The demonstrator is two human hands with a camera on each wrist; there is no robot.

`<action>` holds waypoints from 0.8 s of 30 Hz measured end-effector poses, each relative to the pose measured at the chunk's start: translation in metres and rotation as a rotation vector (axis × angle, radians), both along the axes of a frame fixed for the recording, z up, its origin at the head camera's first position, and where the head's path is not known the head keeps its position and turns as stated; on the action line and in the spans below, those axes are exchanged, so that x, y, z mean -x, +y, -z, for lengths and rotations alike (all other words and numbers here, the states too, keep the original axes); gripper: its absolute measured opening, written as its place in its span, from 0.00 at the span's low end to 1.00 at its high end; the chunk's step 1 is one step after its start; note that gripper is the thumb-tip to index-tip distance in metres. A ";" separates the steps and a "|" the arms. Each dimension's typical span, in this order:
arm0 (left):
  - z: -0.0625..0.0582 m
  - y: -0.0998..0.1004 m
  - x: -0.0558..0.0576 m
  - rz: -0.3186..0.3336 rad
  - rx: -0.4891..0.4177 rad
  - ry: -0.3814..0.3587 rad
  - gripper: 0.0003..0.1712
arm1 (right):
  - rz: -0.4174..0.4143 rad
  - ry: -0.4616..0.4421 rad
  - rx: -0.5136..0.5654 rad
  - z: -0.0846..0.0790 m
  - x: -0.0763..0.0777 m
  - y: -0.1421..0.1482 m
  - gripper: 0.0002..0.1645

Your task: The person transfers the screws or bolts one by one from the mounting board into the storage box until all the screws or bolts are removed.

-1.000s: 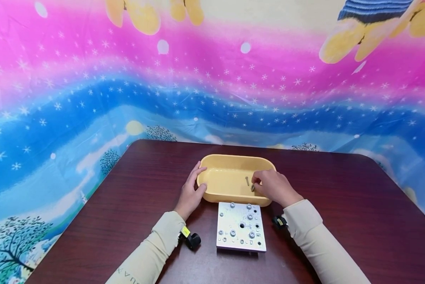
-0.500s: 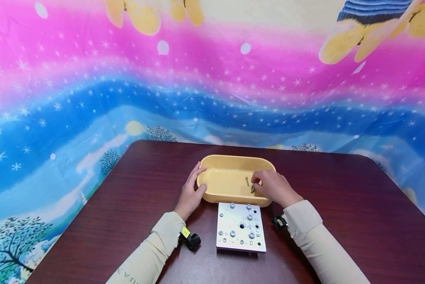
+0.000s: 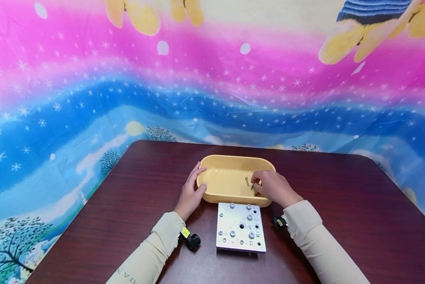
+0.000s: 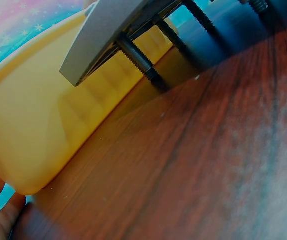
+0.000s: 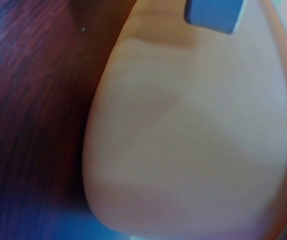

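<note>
My left hand [image 3: 191, 193] holds the left end of a yellow oval tray [image 3: 226, 198], thumb on the near rim, fingers over the end. In the left wrist view only some fingertips [image 4: 13, 212] show below the tray's corner. Reaching over the tray's right end, my right hand [image 3: 274, 185] has its fingers bent down inside; thumb and forefinger pinch a small screw [image 3: 252, 187], mostly hidden. Another screw [image 3: 247, 181] lies loose on the tray floor just left of them. The right hand is out of sight in the right wrist view.
Close in front of the tray is a square metal plate [image 3: 238, 232] with several socket-head screws in it. Their threaded shanks [image 4: 136, 56] stick out underneath and hold the plate off the dark wooden table [image 3: 322, 177]. A printed cloth [image 3: 212, 79] hangs behind the table.
The screw at my right fingertips has shifted and shows less than before, more covered by the fingers. My left hand, the tray and the plate have stayed put.
</note>
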State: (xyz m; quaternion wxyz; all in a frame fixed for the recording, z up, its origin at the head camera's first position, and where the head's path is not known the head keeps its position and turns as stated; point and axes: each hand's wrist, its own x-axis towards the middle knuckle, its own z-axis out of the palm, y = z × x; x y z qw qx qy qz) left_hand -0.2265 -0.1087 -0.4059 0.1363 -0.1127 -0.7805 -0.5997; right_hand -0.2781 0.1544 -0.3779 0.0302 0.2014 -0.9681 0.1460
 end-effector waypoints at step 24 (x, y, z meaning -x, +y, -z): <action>0.037 -0.009 0.029 0.011 0.051 0.024 0.29 | -0.001 -0.026 0.039 -0.001 0.001 0.002 0.05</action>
